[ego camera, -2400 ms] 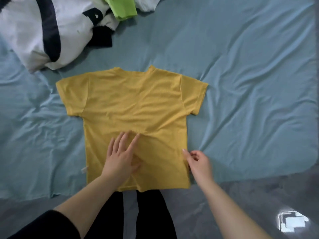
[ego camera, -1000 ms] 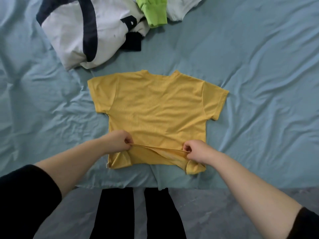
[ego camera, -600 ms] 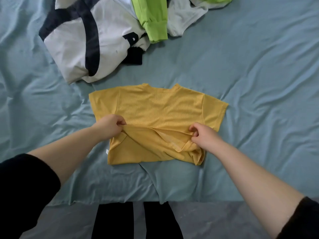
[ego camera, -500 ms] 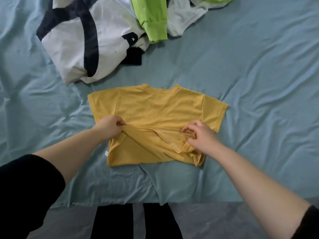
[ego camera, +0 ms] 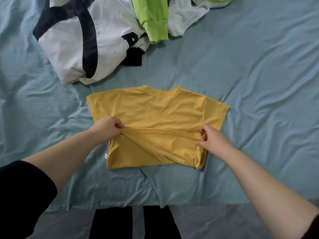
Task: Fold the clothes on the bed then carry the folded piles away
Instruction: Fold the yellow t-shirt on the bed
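Far left: a strip of wrinkled sheet [ego camera: 259, 75]. Upper left, heaped on it: a jacket [ego camera: 72, 42], white with black bands, close above the left sleeve of the shirt [ego camera: 160, 107]. Below that, left hand [ego camera: 107, 128] curled, thumb and fingers pinching the left end of the hem.

Mid-bed: shirt lying flat, yellow, collar pointing away, sleeves spread. Lower part doubled up over the body, hem drawn taut from hand to hand across the middle. Folded near edge well short of the bed's front edge, with a small tag [ego camera: 106, 155] at its left corner.

Upper middle: a green top [ego camera: 153, 19] draped over the jacket, a white garment [ego camera: 186, 19] beside it, both well apart from the collar.

Right: right hand [ego camera: 215, 138] pinching the hem's right end, fingers curled above, thumb below. Beyond it, a wide stretch of wrinkled sheet out to the right edge.
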A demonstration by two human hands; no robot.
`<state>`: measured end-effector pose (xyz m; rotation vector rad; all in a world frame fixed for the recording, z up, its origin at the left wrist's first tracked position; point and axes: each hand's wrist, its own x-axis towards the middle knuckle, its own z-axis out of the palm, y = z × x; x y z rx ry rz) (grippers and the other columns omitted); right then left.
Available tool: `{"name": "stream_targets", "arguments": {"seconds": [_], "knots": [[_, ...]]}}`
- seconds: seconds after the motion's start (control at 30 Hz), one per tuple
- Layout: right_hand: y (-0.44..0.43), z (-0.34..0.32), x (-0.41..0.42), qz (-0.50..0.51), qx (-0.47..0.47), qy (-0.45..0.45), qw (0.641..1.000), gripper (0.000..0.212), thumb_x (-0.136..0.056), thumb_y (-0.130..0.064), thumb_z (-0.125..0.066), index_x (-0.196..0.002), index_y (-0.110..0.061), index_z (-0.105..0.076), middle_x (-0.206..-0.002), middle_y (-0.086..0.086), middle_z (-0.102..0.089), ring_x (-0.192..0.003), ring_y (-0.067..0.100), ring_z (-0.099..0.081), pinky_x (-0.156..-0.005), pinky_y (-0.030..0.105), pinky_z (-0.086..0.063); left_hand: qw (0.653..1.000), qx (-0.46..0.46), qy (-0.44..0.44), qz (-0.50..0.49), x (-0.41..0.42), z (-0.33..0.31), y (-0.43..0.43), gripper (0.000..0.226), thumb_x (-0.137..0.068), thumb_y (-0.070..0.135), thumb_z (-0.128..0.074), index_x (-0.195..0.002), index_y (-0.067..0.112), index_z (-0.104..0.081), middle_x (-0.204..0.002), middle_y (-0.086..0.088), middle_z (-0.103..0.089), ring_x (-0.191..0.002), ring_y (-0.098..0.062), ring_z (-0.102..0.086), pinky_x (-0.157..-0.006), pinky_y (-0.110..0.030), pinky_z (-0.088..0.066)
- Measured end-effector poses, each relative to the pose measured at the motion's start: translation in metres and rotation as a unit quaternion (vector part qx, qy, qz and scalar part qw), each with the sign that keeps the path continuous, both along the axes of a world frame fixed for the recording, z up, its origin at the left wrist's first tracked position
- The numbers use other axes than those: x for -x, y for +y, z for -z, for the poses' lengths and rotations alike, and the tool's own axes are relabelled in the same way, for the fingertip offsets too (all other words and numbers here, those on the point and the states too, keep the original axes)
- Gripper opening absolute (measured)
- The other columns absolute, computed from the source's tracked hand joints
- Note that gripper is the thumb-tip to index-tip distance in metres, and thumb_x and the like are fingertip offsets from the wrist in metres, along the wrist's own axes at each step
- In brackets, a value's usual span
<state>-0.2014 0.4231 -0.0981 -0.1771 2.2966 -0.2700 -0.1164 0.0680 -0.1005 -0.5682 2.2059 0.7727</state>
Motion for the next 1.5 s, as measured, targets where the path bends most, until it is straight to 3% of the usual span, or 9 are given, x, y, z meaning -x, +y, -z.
{"name": "stream_targets", "arguments": {"seconds": [0.17,0.27,0.43,0.53,0.67,0.73,0.83,1.1,1.5], "knots": [[-0.019,0.007,0.002,0.038,-0.026,-0.033,0.998,0.039,-0.073,-0.051,-0.075,-0.095,-0.026,-0.054,-0.089,-0.012,-0.056,-0.085,0.013,-0.056,-0.077,0.034,-0.051,0.994,0.046,-0.071,0.067,0.002,-0.013,0.006,0.031,-0.076,0.047,-0.066,-0.093,0.023,-0.059,-0.086,0.004,-0.061,-0.076,-0.013,-0.057,-0.06,-0.027,-0.047],[-0.022,0.006,0.007,0.052,-0.045,-0.067,0.995,0.022,-0.079,-0.033,-0.075,-0.086,-0.02,-0.059,-0.084,-0.003,-0.06,-0.087,0.02,-0.059,-0.062,0.027,-0.041,0.987,0.072,-0.093,0.111,-0.001,-0.017,0.009,0.023,-0.081,0.027,-0.061,-0.101,0.017,-0.057,-0.089,0.0,-0.06,-0.079,-0.018,-0.058,-0.061,-0.029,-0.047],[-0.021,-0.008,0.032,0.157,0.091,0.007,0.983,0.017,-0.083,-0.021,-0.073,-0.093,-0.015,-0.061,-0.085,-0.002,-0.058,-0.079,0.016,-0.054,-0.062,0.025,-0.039,0.999,-0.002,0.009,-0.049,0.012,-0.023,-0.01,0.02,-0.086,0.009,-0.049,-0.092,0.017,-0.066,-0.087,-0.003,-0.065,-0.077,-0.019,-0.06,-0.059,-0.025,-0.047],[-0.031,-0.01,0.052,0.315,0.213,0.061,0.923,0.019,-0.084,-0.013,-0.071,-0.099,-0.016,-0.059,-0.086,0.003,-0.062,-0.068,0.013,-0.054,-0.059,0.025,-0.042,0.961,-0.062,0.06,-0.263,0.028,-0.019,-0.013,0.024,-0.093,0.012,-0.04,-0.093,0.017,-0.063,-0.082,-0.005,-0.059,-0.074,-0.021,-0.057,-0.059,-0.023,-0.048],[-0.043,0.01,0.063,0.47,0.23,-0.003,0.852,0.03,-0.081,-0.024,-0.076,-0.104,-0.013,-0.06,-0.097,0.006,-0.067,-0.08,0.017,-0.062,-0.07,0.026,-0.046,0.912,-0.105,0.038,-0.394,0.038,-0.007,-0.009,0.049,-0.086,0.062,-0.049,-0.112,0.021,-0.053,-0.091,0.002,-0.055,-0.084,-0.019,-0.056,-0.072,-0.034,-0.05],[-0.042,0.022,0.058,0.482,0.193,-0.014,0.855,0.03,-0.08,-0.036,-0.076,-0.094,-0.012,-0.063,-0.092,0.004,-0.065,-0.084,0.02,-0.057,-0.076,0.03,-0.044,0.938,-0.058,0.061,-0.336,0.031,-0.001,-0.001,0.065,-0.072,0.067,-0.065,-0.119,0.027,-0.045,-0.102,0.006,-0.053,-0.092,-0.017,-0.056,-0.07,-0.032,-0.048],[-0.039,0.03,0.049,0.46,0.153,0.07,0.872,0.024,-0.088,-0.033,-0.067,-0.077,-0.014,-0.058,-0.072,-0.003,-0.054,-0.079,0.02,-0.049,-0.067,0.029,-0.038,0.948,0.007,0.125,-0.293,0.017,0.011,0.009,0.057,-0.08,0.033,-0.072,-0.127,0.021,-0.043,-0.094,0.014,-0.051,-0.098,-0.019,-0.055,-0.071,-0.027,-0.042],[-0.03,0.03,0.046,0.421,0.16,0.259,0.854,0.026,-0.102,-0.027,-0.043,-0.112,-0.005,-0.052,-0.093,0.003,-0.053,-0.082,0.019,-0.047,-0.061,0.02,-0.024,0.902,-0.051,0.24,-0.354,0.042,0.008,0.0,0.013,-0.096,0.033,-0.051,-0.101,0.025,-0.061,-0.085,0.01,-0.064,-0.085,-0.015,-0.06,-0.077,-0.03,-0.049],[-0.005,0.03,0.038,0.489,0.183,0.101,0.847,0.039,-0.081,-0.051,-0.069,-0.099,-0.02,-0.055,-0.105,0.004,-0.065,-0.096,0.023,-0.062,-0.089,0.042,-0.051,0.891,-0.014,0.165,-0.423,0.028,0.01,0.002,0.048,-0.081,0.058,-0.063,-0.112,0.022,-0.056,-0.101,0.005,-0.064,-0.092,-0.019,-0.062,-0.082,-0.04,-0.053]]}}
